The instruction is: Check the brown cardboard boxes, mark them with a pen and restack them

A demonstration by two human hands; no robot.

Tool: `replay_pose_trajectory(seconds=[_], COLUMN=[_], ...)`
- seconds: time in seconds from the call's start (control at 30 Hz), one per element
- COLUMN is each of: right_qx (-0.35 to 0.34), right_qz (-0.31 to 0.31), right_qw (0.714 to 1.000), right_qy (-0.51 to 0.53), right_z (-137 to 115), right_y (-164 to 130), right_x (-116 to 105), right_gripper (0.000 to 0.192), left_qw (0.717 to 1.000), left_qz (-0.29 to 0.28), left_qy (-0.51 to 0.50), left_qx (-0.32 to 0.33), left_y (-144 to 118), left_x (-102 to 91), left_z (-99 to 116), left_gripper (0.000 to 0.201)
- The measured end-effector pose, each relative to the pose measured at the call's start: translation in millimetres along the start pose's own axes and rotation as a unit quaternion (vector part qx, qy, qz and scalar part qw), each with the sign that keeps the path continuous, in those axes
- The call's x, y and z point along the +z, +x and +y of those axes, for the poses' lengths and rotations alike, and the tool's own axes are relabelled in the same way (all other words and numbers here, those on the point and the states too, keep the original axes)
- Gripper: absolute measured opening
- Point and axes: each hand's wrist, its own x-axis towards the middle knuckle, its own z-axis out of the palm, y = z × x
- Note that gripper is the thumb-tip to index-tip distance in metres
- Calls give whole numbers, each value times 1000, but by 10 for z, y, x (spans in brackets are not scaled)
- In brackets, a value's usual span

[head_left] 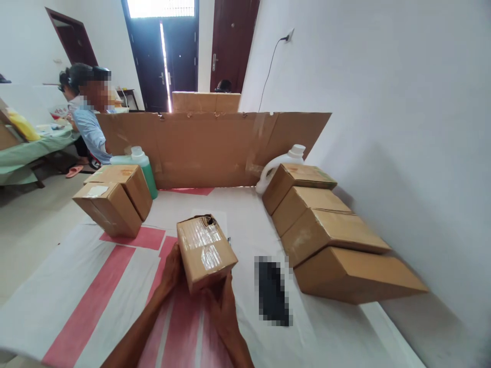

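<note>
Both hands are on the small taped box [205,252] right now. It sits on the white and red striped table cover [88,301], near the front edge and about in the middle. The left hand [172,269] is cupped against its left side, and the right hand [221,301] is wrapped around the near bottom corner, so the box is pinched between the two. Its top is shiny with clear tape, and there's a torn, dark hole at the far edge.

Just right of the right hand lies a dark flat object [273,291], blurred out, so no idea what it is. Beyond that, a row of four brown cartons [326,235] runs along the white wall, touching each other. Behind the farthest one stands a white jug [286,159].

Off to the left are two more cartons [115,197] pressed together, with a green bottle [142,166] right behind them. A big cardboard sheet [210,148] stands upright across the back of the table like a screen. Past it on the left, another person [90,115] sits at a different table.
</note>
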Motion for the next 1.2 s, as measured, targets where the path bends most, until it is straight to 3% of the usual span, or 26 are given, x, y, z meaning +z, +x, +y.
replay_pose_trajectory(seconds=[0.07, 0.17, 0.27, 0.37, 0.5, 0.57, 0.73, 0.83, 0.9, 1.0, 1.07, 1.2], right_qx=[25, 18, 73, 126, 191, 188, 116, 20, -41, -69, -76, -117], right_qz=[0, -48, -39, -33, -98, -126, -185, -153, -137, -195, -271, -377], right_qw=[999, 998, 996, 988, 951, 942, 970, 988, 987, 976, 958, 917], right_qy=[21, 32, 34, 79, 223, 246, 107, -31, -79, -69, -61, -60], right_z=[-148, -508, -768, -815, -774, -762, -693, -658, -650, -646, -652, -707], right_y=[-72, -135, -147, -152, -208, -233, -205, -177, -165, -135, -95, 48], right_x=[30, -70, -119, -61, 7, 6, 25, 117, 238, 541, 832, 1547], right_gripper=[88, 78, 86, 91, 88, 91, 94, 68, 55, 58, 59, 62], left_qw=[1000, 999, 996, 995, 993, 989, 991, 989, 984, 957, 932, 896], left_qz=[-7, -26, -22, 11, 87, 117, 125, 135, 173, 283, 357, 443], left_qy=[11, 42, 67, 67, 77, 87, 13, -48, -45, -17, -1, -23], left_qx=[-4, -14, -53, -68, -4, 30, 36, 23, -5, -56, -55, 5], left_y=[-241, -607, -919, -1112, -1175, -1131, -929, -897, -921, -933, -879, -597], left_x=[-132, -413, -668, -846, -1009, -1067, -1052, -956, -928, -1068, -1306, -1911], left_z=[51, 193, 334, 469, 678, 747, 618, 430, 338, 278, 273, 248], left_gripper=[61, 53, 60, 63, 62, 59, 60, 63, 64, 58, 52, 42])
